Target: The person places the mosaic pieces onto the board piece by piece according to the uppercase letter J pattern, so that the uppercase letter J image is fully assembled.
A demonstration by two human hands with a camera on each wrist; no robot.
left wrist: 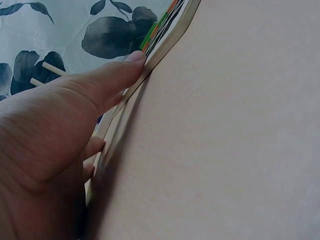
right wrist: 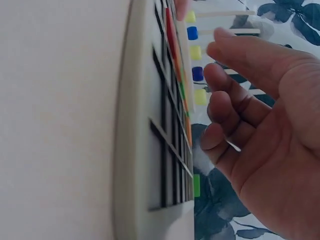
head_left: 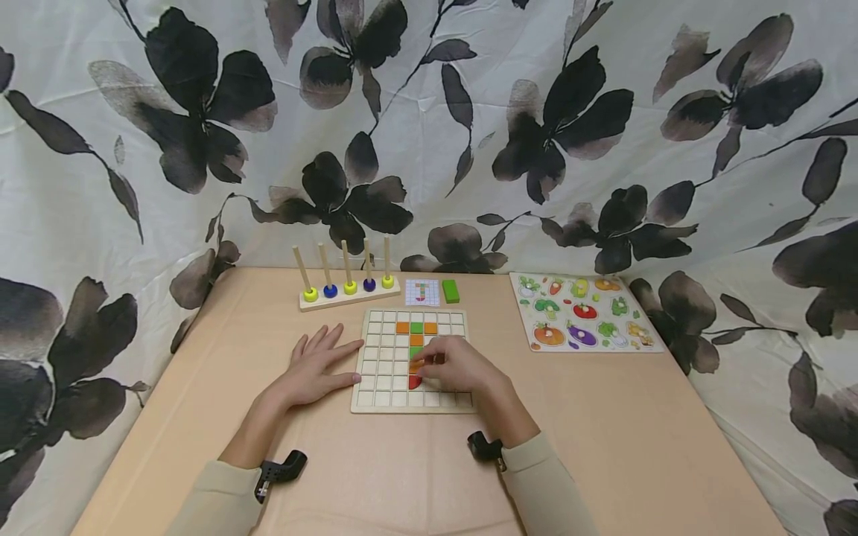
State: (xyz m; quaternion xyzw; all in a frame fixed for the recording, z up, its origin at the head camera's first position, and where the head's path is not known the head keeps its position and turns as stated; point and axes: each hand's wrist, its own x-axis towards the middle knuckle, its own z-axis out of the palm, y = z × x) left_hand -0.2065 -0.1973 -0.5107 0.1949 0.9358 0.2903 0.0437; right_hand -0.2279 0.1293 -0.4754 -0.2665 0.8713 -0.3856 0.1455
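Observation:
A light wooden grid board [head_left: 385, 408] lies flat on the table, with orange, green and red square tiles [head_left: 417, 327] in some cells. My left hand [head_left: 311, 372] rests at the board's left side, fingers spread; its thumb and index finger touch the edge. In the left wrist view the thumb [left wrist: 127, 70] lies against the board's rim [left wrist: 170, 47]. My right hand [head_left: 452, 362] hovers over the lower middle of the board, near a red tile [head_left: 415, 382]. The right wrist view shows its fingers [right wrist: 220, 107] loosely bent, with nothing visible between them. It hides some cells.
Behind the board stand a peg rack [head_left: 348, 295] with yellow and blue beads, a small card [head_left: 422, 292] with a coloured J-shaped pattern and a green block [head_left: 450, 291]. A vegetable picture board [head_left: 590, 313] lies at the right. Floral cloth [head_left: 429, 134] hangs behind the table [head_left: 603, 447].

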